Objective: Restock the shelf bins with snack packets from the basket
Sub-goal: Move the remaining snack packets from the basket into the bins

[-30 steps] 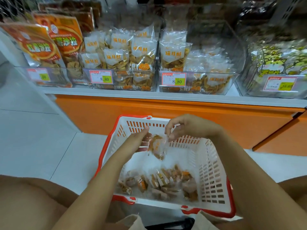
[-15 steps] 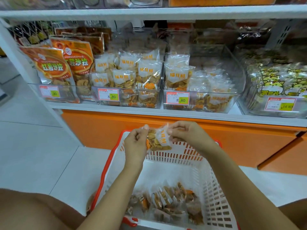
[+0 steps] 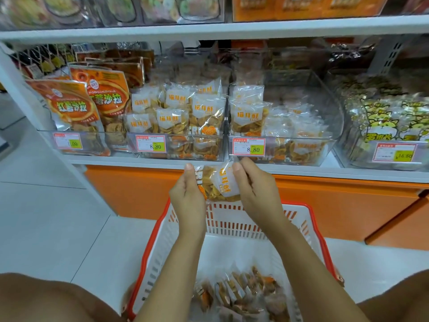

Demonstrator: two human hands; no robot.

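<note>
A clear snack packet with orange crisps and a white label hangs between my two hands, just below the shelf edge. My left hand pinches its left corner and my right hand pinches its right corner. Beneath them stands a white basket with a red rim, holding several more packets at its near end. On the shelf, two clear bins carry the same snack: the left bin is packed, the right bin is partly filled.
Orange pouches fill a bin at the left, and yellow cartoon-printed packets fill one at the right. An upper shelf hangs above the bins. An orange base panel runs under the shelf. My knees frame the basket.
Both hands have lifted the packet from inside the basket up to just under the shelf edge. The view has tilted upward, showing more of the shelves.
</note>
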